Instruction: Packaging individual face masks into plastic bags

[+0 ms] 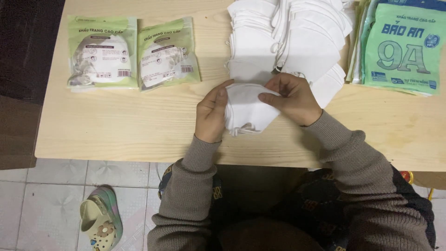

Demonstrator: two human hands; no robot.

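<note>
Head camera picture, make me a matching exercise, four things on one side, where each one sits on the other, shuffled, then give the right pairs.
Things:
1. folded white mask
2. pile of white masks
3. two sealed green packets
4. green empty bags

Places:
A. far right of the wooden table
B. far left of the table
C. between the left hand and right hand
D. back of the table, just beyond the hands

Pairs: 1-C, 2-D, 3-B, 4-A

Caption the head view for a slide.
Both hands, left and right, hold a white face mask over a wooden table.
</note>
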